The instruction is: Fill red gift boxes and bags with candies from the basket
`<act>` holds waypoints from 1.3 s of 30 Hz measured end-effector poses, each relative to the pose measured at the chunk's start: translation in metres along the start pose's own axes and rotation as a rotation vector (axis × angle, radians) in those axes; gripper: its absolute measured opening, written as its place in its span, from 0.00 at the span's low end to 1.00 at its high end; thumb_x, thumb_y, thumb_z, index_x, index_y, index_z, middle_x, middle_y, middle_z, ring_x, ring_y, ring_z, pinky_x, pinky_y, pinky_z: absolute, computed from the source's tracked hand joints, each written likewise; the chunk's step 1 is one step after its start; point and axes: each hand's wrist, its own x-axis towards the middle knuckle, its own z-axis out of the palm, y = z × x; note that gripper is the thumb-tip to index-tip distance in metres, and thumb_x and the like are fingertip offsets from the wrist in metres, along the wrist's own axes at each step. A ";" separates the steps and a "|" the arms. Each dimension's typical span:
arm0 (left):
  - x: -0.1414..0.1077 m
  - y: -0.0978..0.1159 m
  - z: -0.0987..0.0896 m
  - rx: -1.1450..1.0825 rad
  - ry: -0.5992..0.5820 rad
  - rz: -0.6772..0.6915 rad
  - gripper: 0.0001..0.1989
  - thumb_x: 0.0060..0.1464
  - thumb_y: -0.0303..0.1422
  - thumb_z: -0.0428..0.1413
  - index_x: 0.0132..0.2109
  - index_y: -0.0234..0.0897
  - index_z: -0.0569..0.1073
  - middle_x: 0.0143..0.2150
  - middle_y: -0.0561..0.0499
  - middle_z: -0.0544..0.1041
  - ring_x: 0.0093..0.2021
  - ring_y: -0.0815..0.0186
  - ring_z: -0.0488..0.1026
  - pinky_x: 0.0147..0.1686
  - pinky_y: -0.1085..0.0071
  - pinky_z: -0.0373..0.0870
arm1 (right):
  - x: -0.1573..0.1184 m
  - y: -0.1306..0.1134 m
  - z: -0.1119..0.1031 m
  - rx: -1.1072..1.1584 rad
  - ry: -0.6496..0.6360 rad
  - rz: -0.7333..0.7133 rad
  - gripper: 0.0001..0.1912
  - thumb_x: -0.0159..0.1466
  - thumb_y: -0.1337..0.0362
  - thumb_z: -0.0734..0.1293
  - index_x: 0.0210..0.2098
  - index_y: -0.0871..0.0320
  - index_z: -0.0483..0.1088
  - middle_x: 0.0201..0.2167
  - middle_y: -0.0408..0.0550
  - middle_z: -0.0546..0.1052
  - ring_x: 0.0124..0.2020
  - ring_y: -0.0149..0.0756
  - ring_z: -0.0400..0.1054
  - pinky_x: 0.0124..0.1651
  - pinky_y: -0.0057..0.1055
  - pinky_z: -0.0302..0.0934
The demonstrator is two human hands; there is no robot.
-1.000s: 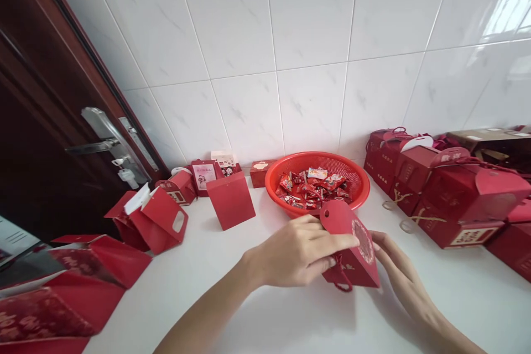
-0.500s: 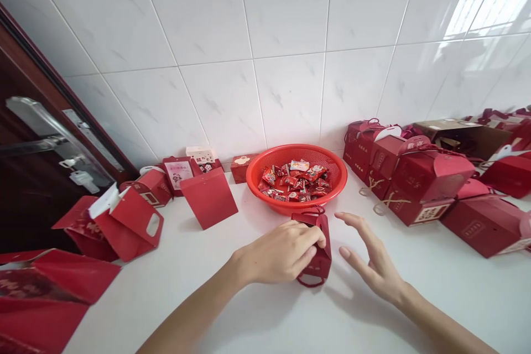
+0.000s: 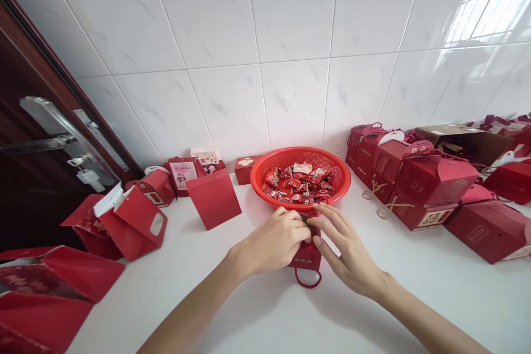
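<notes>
A small red gift box [image 3: 305, 261] with a looped cord handle [image 3: 308, 283] stands on the white table, just in front of the candy basket. Over its top left side my left hand [image 3: 276, 240] is closed, its fingers curled at the upper edge. Against the right side lies my right hand [image 3: 352, 251], with fingers stretched out and their tips touching the box top. Both hands cover much of the box, so its inside is mostly hidden. Behind it sits a red plastic basket [image 3: 343, 191] holding several wrapped candies [image 3: 301, 182].
Several closed red boxes [image 3: 433, 180] are stacked at the right beside an open cardboard carton [image 3: 483, 141]. Toward the left stand a folded red card [image 3: 213, 198] and opened red boxes [image 3: 139, 224]. A tiled wall [image 3: 224, 102] rises behind, and a dark door with a metal handle [image 3: 53, 144] is far left.
My right hand has moved left from beside the gift box onto its right side. The box has shifted slightly left, with my left hand still at its top. The view has turned slightly.
</notes>
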 end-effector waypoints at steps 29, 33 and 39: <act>-0.009 -0.001 -0.014 -0.493 0.031 -0.143 0.25 0.64 0.23 0.42 0.62 0.47 0.71 0.65 0.48 0.68 0.49 0.64 0.76 0.50 0.66 0.74 | -0.013 -0.024 -0.011 0.119 -0.176 -0.017 0.09 0.69 0.67 0.63 0.48 0.58 0.70 0.41 0.51 0.77 0.43 0.43 0.67 0.47 0.43 0.66; -0.012 -0.006 -0.015 -0.432 -0.020 -0.240 0.26 0.64 0.23 0.41 0.63 0.47 0.69 0.71 0.49 0.61 0.60 0.60 0.72 0.58 0.64 0.70 | -0.012 -0.025 -0.015 0.120 -0.189 0.067 0.11 0.65 0.61 0.69 0.47 0.56 0.70 0.41 0.51 0.77 0.42 0.44 0.67 0.46 0.45 0.66; -0.018 -0.009 -0.018 -0.228 -0.114 -0.246 0.29 0.62 0.22 0.44 0.67 0.48 0.65 0.74 0.51 0.55 0.74 0.57 0.51 0.67 0.57 0.60 | -0.013 -0.019 -0.019 0.270 -0.203 0.095 0.13 0.66 0.68 0.66 0.50 0.52 0.65 0.46 0.51 0.77 0.45 0.41 0.70 0.47 0.39 0.68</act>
